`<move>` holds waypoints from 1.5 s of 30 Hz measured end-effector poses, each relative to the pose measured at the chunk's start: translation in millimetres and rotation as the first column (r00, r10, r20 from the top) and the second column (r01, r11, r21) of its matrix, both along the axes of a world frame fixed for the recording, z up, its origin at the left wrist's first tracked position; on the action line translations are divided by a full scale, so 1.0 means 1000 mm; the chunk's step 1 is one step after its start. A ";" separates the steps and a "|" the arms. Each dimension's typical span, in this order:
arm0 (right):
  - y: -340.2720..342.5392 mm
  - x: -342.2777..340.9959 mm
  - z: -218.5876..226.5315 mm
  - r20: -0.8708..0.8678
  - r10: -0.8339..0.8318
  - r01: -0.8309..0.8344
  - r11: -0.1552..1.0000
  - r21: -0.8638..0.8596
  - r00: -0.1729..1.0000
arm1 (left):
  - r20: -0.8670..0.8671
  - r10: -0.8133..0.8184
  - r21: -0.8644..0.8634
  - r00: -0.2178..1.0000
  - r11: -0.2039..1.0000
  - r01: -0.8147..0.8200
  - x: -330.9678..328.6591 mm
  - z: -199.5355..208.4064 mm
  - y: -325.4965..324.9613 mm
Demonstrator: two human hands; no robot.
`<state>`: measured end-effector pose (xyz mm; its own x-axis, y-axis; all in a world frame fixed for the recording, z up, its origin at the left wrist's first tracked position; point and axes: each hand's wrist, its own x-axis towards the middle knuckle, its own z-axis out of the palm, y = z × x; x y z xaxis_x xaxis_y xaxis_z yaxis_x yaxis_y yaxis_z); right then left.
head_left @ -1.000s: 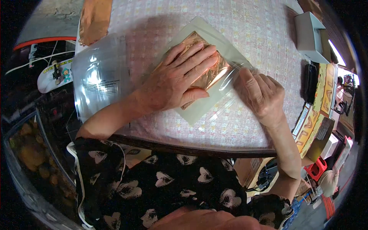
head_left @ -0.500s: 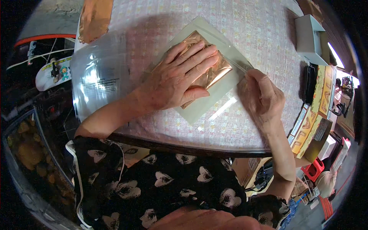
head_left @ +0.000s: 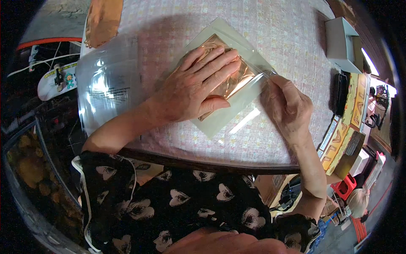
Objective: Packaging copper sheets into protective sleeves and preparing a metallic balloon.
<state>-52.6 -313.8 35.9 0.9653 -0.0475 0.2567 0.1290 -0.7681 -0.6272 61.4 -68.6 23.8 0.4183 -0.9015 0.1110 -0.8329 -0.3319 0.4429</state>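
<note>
A shiny copper-coloured foil packet (head_left: 237, 86) lies turned at an angle on a pale greenish-white sheet (head_left: 211, 127), with clear plastic over it like a bag or sleeve. My left hand (head_left: 194, 82) rests flat across the packet, its fingers stretched out and pressing on it. At the right corner, my right hand (head_left: 289, 106) pinches the edge of the clear plastic (head_left: 264, 70) between thumb and fingers. The fingertips of that hand are partly hidden. Part of the packet is covered by my left palm.
A stack of clear plastic bags (head_left: 108, 80) lies left of my left forearm. Another copper foil piece (head_left: 103, 23) is at the far left of the cloth-covered table (head_left: 169, 148). Along the right edge stand a white open box (head_left: 340, 44), a black case (head_left: 339, 94) and a yellow box (head_left: 357, 103).
My right hand has shifted very slightly left, and the plastic edge it pinches now bends in closer to the packet. My left hand stays in place on the foil.
</note>
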 end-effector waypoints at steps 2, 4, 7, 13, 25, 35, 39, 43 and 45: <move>0.001 0.000 0.003 -0.047 -0.029 0.033 0.995 0.092 0.998 | -0.007 0.004 0.001 1.000 1.000 -0.004 -0.001 0.001 -0.001; -0.002 0.000 0.002 -0.030 -0.014 0.016 0.998 0.069 0.999 | -0.016 0.006 -0.003 1.000 1.000 -0.006 -0.001 0.002 -0.002; -0.005 0.001 0.003 -0.017 0.010 -0.010 0.999 0.031 1.000 | -0.008 0.002 0.008 1.000 1.000 -0.002 0.000 0.002 -0.003; -0.008 0.003 0.004 -0.113 0.041 -0.032 0.996 0.081 0.993 | -0.006 0.008 0.001 1.000 1.000 -0.008 0.000 0.001 -0.003; -0.008 0.012 0.016 -0.146 0.054 -0.058 0.998 -0.023 0.988 | 0.001 0.014 0.012 1.000 1.000 -0.014 -0.002 0.001 -0.002; -0.013 0.008 0.035 -0.266 -0.018 -0.002 0.997 -0.076 0.964 | 0.033 0.025 0.049 0.999 0.998 -0.026 -0.002 -0.001 -0.005; -0.022 -0.018 0.051 -0.189 -0.224 0.141 0.917 -0.374 0.956 | 0.068 0.023 0.029 0.997 0.999 -0.025 -0.002 -0.001 -0.003; 0.009 -0.029 0.063 0.038 -0.086 0.094 0.888 -0.450 0.996 | 0.098 0.015 0.003 0.995 1.000 -0.015 -0.002 0.000 -0.002; 0.024 -0.024 0.046 -0.009 0.073 -0.070 0.894 -0.442 0.997 | 0.127 0.011 -0.025 0.992 1.000 -0.008 -0.001 0.001 -0.007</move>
